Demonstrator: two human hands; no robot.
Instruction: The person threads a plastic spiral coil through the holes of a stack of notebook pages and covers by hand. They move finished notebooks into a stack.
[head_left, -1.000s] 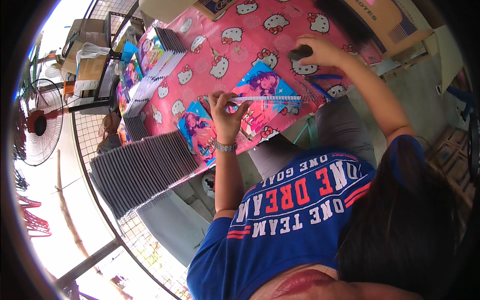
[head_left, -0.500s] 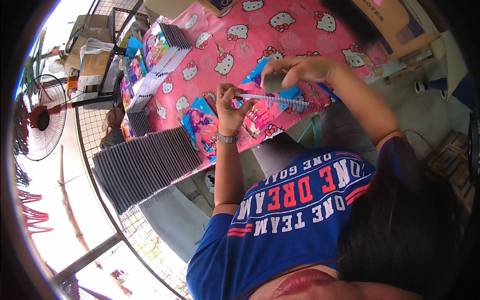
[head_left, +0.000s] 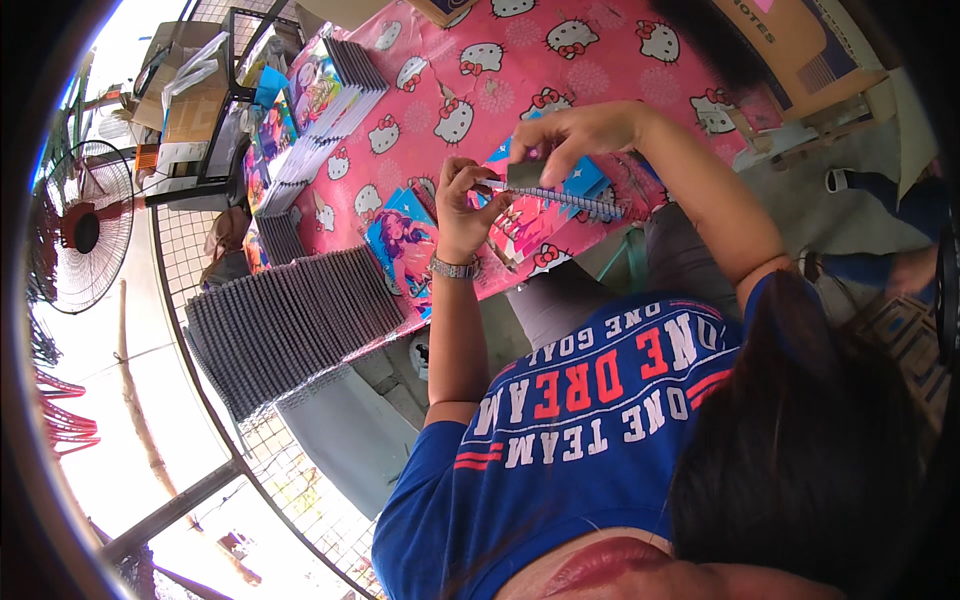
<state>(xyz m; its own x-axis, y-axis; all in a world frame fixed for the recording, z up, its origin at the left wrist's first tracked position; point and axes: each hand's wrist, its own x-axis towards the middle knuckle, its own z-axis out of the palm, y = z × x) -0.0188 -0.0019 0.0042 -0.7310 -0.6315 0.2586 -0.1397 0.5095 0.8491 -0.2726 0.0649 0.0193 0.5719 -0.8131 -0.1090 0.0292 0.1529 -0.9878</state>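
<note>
My left hand (head_left: 463, 215), with a metal watch on its wrist, is closed on the left end of a spiral notebook (head_left: 575, 203) held edge-on. The notebook's coil side faces up, a little above the table. My right hand (head_left: 590, 132) bends over it from the right, its fingers closed on a small, flat, dark grey-olive piece (head_left: 526, 174). That piece is by the coil near my left fingers; its exact kind is unclear. Beneath lie loose bright pink-and-blue printed covers (head_left: 520, 228). More such covers (head_left: 402, 240) lie left of my left wrist.
A long row of dark coil-bound notebooks (head_left: 290, 325) fills the table's near-left edge. Further notebook stacks (head_left: 335, 120) stand behind it on the pink patterned tablecloth (head_left: 450, 75). A cardboard box (head_left: 790, 55) is at far right, a fan (head_left: 85, 230) at left. Another person's legs (head_left: 895, 210) show at right.
My right hand has moved slightly left and down, bringing the grey piece closer to the notebook's coil. At the right edge, the other person's legs have shifted and show more.
</note>
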